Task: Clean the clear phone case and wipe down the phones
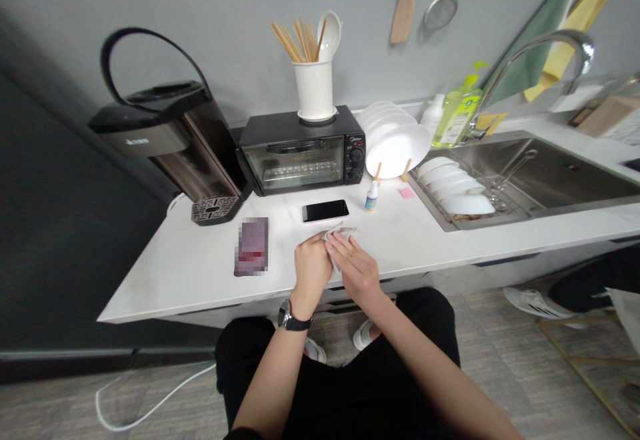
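A: Layout, starting at far left?
B: Standing at the rear of the white table [165, 280]: tall black-and-brown dispenser with carry handle [200, 140]. Lying in front: flat purple rectangular item [253, 243], too pixelated to identify. Further right: black toaster oven [300, 163], with dark-screened phone [326, 211] lying before it.

A: Left hand [313, 263]?
B: Curled narrow, closed on the thin white cloth [346, 231], near the table's front edge, just in front of the phone.

A: Right hand [361, 273]?
B: Fingers together, nearly straight, laid over the same cloth and against the left hand. Cannot tell whether pinching or merely pressing.

A: Beyond the hands?
B: Upright small white bottle with blue label [371, 198], then small pink square [407, 193]. Behind: racked white round plates [395, 140]. Far right: stainless steel sink [565, 173].

A: Possible faults, left to right?
B: At the phone: nudging or dampening, if swept by a loose cloth corner or if the cloth is wet. At the cloth: tearing or bunching, from hard rubbing between the fingers; slipping free, from a slack left hold. At the bottle: tipping, from a wide outward swing of the right knuckles.
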### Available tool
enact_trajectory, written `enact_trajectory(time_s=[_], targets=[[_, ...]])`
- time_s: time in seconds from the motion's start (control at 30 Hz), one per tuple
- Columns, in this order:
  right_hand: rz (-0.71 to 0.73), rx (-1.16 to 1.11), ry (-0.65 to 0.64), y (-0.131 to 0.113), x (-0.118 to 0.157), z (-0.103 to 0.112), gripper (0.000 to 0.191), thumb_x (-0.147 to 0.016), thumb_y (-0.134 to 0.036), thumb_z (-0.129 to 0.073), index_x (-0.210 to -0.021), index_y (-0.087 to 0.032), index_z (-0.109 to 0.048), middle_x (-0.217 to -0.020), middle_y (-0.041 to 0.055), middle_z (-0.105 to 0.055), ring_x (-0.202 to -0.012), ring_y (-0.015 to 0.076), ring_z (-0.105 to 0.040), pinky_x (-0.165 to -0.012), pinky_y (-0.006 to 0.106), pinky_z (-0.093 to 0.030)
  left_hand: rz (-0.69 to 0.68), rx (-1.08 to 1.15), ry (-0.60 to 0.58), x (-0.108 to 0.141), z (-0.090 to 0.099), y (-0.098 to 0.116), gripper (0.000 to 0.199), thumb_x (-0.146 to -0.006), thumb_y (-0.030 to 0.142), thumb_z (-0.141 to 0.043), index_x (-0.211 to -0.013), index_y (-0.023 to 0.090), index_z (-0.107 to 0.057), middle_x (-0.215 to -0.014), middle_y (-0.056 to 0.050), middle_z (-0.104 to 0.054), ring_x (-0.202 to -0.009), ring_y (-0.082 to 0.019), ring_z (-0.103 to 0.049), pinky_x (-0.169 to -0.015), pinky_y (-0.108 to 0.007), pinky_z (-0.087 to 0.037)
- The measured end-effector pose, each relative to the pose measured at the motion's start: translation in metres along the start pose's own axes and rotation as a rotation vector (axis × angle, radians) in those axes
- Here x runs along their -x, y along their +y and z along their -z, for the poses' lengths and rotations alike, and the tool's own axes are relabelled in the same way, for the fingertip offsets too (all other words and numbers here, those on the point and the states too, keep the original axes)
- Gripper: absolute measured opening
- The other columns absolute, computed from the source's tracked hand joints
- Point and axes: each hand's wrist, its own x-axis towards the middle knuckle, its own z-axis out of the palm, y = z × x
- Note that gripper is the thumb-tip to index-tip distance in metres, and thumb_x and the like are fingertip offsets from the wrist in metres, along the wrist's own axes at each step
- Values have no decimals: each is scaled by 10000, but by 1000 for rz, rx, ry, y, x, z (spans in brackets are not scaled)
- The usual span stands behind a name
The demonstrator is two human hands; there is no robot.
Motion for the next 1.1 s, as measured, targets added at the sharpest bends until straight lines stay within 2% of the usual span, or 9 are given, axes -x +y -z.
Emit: enact_trajectory(time_s=[0.13,0.23,0.33,0.47,0.57,0.7,0.87,0.97,1.1], targets=[[95,-2,-38,28,-4,17,557,-1200,-133,-427,-1684,-322,-627,-1568,50,-761,-1526,216,-679,-1323,454,-577,12,52,-28,0,3,1,331,-940,-3,-624,-866,198,-877,-1058,-108,-904,-879,-250,-852,-801,-306,-661],[21,-3,50,33,-7,21,612,-1184,-85,-394,-1709,-322,-600,-1595,64,-740,-1546,234,-661,-1337,480,-567,-18,140,-20,-2,6,5,332,-999,22,-632,-975,231,-890,-1108,-73,-909,-993,-244,-865,-894,-308,-670],[-104,-6,107,18,-5,13,704,-1155,-46,-341,-1780,-332,-491,-1656,80,-692,-1597,256,-608,-1366,543,-531,-33,189,-14,-3,5,8,373,-995,6,-629,-1109,242,-893,-1214,-72,-903,-1106,-250,-861,-965,-316,-669],[-175,-22,99,-14,2,-5,795,-1121,-13,-340,-1833,-365,-369,-1685,79,-664,-1631,275,-559,-1398,629,-458,21,65,-99,-2,2,7,321,-945,-1,-620,-946,185,-880,-988,-125,-887,-890,-277,-845,-825,-333,-666],[-136,-37,81,-23,5,-12,782,-1122,-17,-354,-1832,-346,-383,-1669,87,-673,-1627,280,-552,-1400,607,-452,9,32,-117,-1,2,2,330,-927,16,-626,-1034,177,-893,-1074,-152,-892,-949,-306,-848,-849,-355,-677],[22,-2,35,-2,0,-3,676,-1140,-26,-390,-1744,-277,-557,-1599,98,-728,-1540,278,-647,-1366,476,-519,-2,61,-72,0,3,-2,353,-945,7,-610,-1050,182,-898,-1172,-139,-898,-984,-288,-858,-872,-348,-690],[158,19,70,29,-8,13,657,-1140,-17,-427,-1723,-278,-579,-1562,91,-761,-1498,255,-701,-1295,489,-601,-56,62,-8,2,7,-6,334,-954,-34,-639,-805,198,-828,-912,-55,-874,-842,-197,-837,-793,-261,-663],[39,-34,121,22,-10,10,731,-1111,3,-360,-1748,-306,-541,-1615,80,-729,-1541,256,-672,-1299,535,-603,-126,129,65,2,8,-6,358,-995,-31,-624,-1029,223,-873,-1069,-50,-906,-971,-198,-868,-883,-276,-690],[-348,-125,287,-10,-9,-8,685,-1112,-44,-419,-1708,-329,-600,-1659,47,-701,-1579,269,-646,-1333,549,-570,-150,156,119,1,7,-2,427,-987,-47,-606,-1187,222,-871,-1212,-76,-907,-1069,-216,-879,-939,-294,-702]])
